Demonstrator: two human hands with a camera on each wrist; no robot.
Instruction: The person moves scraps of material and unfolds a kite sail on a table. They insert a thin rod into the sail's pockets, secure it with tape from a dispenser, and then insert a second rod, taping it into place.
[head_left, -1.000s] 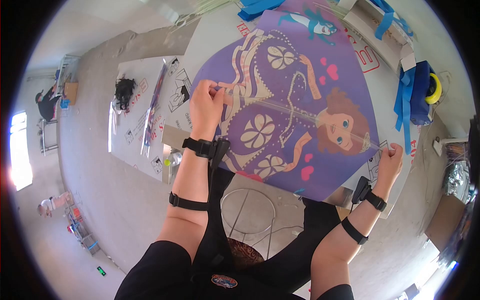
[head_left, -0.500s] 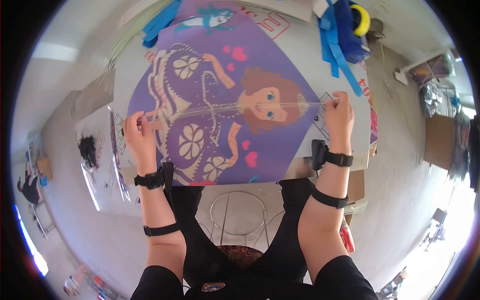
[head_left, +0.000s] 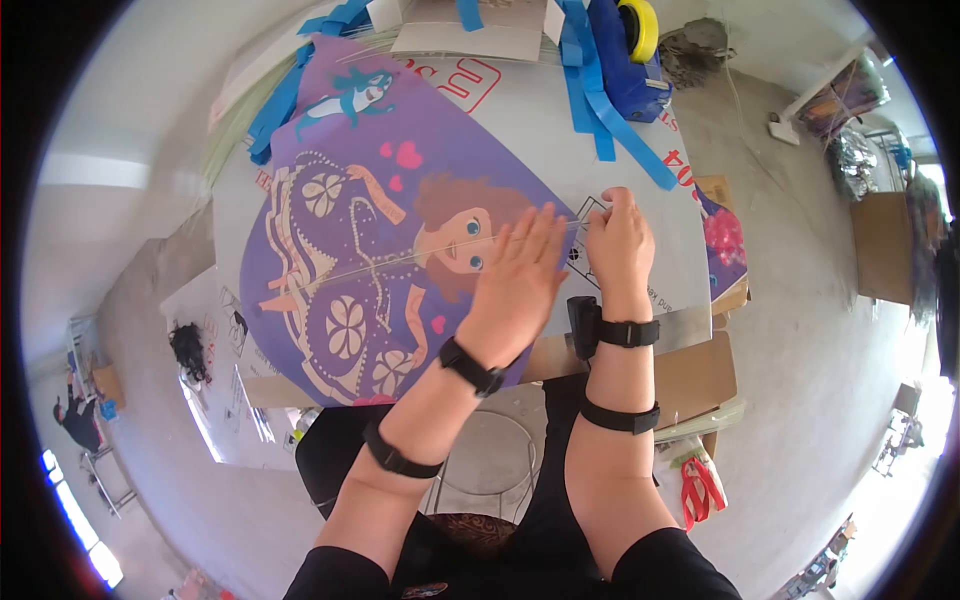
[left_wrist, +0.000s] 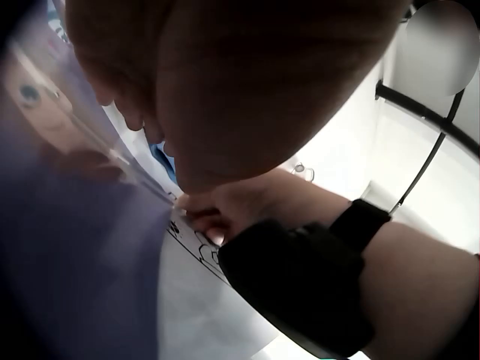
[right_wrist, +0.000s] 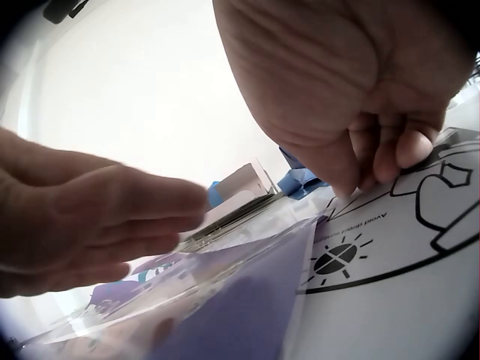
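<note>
A purple printed sheet (head_left: pixel 330 240) with a cartoon figure lies on the board, a thin clear strip (head_left: pixel 345 272) running across its middle. My left hand (head_left: pixel 515 285), fingers straight, is over the printed face by the strip; whether it touches is unclear. In the right wrist view the left hand (right_wrist: pixel 97 221) appears flat above the sheet (right_wrist: pixel 247 300). My right hand (head_left: pixel 622 245) pinches the strip's end beside the sheet's right corner. In the left wrist view the right hand (left_wrist: pixel 225 210) is at that corner, beyond the left palm (left_wrist: pixel 247 90).
Blue ribbons (head_left: pixel 600 100) and a blue dispenser with a yellow roll (head_left: pixel 643 30) lie at the back right. A white open box (head_left: pixel 480 35) stands at the back. Cardboard (head_left: pixel 695 375) is at the right below the table edge, and a stool (head_left: pixel 487 450) stands in front.
My left hand has let go of the strip's left end and moved right, its fingers now straight over the printed face. The right hand still pinches the other end. The head view has shifted.
</note>
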